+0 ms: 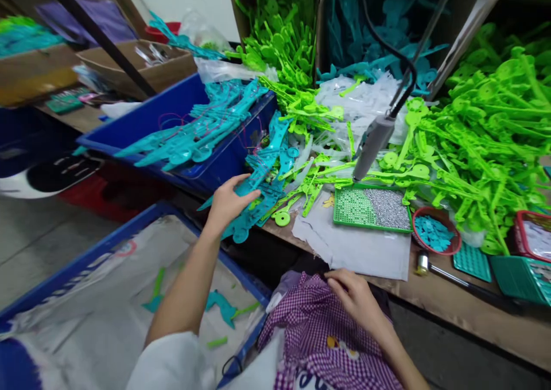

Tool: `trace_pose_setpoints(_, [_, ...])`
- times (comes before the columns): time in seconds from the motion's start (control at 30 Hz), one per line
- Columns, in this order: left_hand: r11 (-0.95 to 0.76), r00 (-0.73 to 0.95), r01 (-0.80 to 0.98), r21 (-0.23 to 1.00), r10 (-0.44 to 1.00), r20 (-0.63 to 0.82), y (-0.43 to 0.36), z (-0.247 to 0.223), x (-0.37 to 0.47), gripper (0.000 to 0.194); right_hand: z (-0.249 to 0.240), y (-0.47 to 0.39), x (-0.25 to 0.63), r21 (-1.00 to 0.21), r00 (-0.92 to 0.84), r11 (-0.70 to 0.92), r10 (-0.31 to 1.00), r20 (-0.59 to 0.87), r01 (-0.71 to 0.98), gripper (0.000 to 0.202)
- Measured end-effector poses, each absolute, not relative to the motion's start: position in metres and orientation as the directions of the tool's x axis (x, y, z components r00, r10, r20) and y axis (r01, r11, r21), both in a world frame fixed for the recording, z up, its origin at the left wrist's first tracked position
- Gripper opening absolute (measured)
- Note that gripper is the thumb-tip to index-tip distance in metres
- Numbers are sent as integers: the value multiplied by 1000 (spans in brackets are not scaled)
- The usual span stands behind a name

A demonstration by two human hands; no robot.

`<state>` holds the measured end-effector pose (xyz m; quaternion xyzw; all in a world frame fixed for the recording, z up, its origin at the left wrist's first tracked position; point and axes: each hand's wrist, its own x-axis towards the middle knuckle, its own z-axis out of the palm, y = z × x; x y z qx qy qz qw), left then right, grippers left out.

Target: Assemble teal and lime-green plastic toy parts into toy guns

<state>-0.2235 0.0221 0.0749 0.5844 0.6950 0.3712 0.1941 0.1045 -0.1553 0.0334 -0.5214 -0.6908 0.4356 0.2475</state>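
My left hand [230, 203] is at the near side of a stack of flat teal plastic parts [271, 155]. Its thumb and fingers close around a teal plastic part [241, 229] at the stack's edge; some of the fingertips are hidden. My right hand [355, 298] rests over the purple checked apron [297, 315] at my lap, fingers loosely bent and apart from the thumb, with nothing seen in it.
Left stands a blue bin [142, 140] of teal parts with thin wires. Lime-green parts [495, 132] heap at the right. A grey electric screwdriver [373, 146] hangs over a green screw tray [372, 207]. Nearby are a red bowl [457, 244] and a hammer [451, 275].
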Motion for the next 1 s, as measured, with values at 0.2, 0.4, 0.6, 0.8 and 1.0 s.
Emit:
trace_pose_setpoints(0.2, [113,-307,112,987,949,-73,-27,39,-167,71,73,-62,47,-969,-139,38,990,4,245,35])
trace_pose_setpoints(0.4, [71,-230,-31,997,970,-76,-75,2,-109,62,66,-38,32,-972,-25,36,999,31,231,44])
trace_pose_setpoints(0.6, [-139,-97,396,908,977,192,-104,-20,-103,49,63,-53,69,-945,144,-23,989,26,327,51])
trace_pose_setpoints(0.8, [-337,22,495,801,926,376,-125,-36,-83,44,55,-56,90,-999,143,-39,989,-37,14,56])
trace_pose_setpoints(1.0, [-245,210,426,871,963,168,-134,-42,-60,53,51,-70,110,-998,201,-58,977,-63,-31,43])
